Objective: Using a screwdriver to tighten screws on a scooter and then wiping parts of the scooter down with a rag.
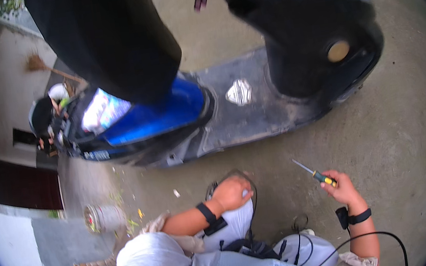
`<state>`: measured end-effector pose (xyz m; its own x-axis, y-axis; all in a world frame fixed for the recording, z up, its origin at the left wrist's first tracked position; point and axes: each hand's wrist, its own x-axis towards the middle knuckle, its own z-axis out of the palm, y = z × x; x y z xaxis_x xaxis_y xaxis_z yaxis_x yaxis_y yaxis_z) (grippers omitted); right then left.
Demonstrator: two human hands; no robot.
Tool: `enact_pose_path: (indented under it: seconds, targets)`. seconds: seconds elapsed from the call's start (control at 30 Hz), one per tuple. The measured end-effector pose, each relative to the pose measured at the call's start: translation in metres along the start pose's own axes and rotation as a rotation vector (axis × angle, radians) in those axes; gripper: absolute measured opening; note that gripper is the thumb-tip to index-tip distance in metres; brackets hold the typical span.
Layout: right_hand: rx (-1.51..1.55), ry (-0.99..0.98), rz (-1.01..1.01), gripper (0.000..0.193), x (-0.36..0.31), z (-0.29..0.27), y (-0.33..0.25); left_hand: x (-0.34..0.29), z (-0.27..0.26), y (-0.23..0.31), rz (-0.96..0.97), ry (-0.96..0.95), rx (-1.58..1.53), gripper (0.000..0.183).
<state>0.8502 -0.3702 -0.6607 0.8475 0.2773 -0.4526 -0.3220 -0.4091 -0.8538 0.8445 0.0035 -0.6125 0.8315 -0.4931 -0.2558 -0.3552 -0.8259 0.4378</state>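
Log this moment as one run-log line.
right hand: holds screwdriver | left hand: rests on knee | ahead: blue scooter on concrete

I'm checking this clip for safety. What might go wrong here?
The right hand holds a yellow-and-black handled screwdriver with its metal tip pointing out toward the blue and black scooter; a slip might scratch the bodywork or jab someone. Black cables trail by that wrist and might snag. The left hand rests on the knee.
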Motion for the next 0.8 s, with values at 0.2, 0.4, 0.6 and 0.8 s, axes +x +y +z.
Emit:
enact_pose_path:
  seconds: [0.2,0.4,0.6,0.8]
  targets:
    - [0.125,0.094,0.129,0.031,-0.066,-0.006,-0.031,-0.035,-0.003,0.01,-0.038,-0.154,-0.054,0.02]
    - [-0.056,0.413,0.106,0.033,-0.201,-0.028,-0.07,-0.086,-0.078,0.036,-0.138,-0.166,-0.235,0.02]
    - [0.01,0.579,0.326,0.035,-0.339,-0.061,-0.133,-0.126,-0.222,0.092,-0.291,-0.076,-0.259,0.021]
    - [0.497,0.352,0.198,0.024,-0.38,-0.081,-0.32,-0.186,-0.328,0.174,-0.32,0.083,-0.536,0.02]
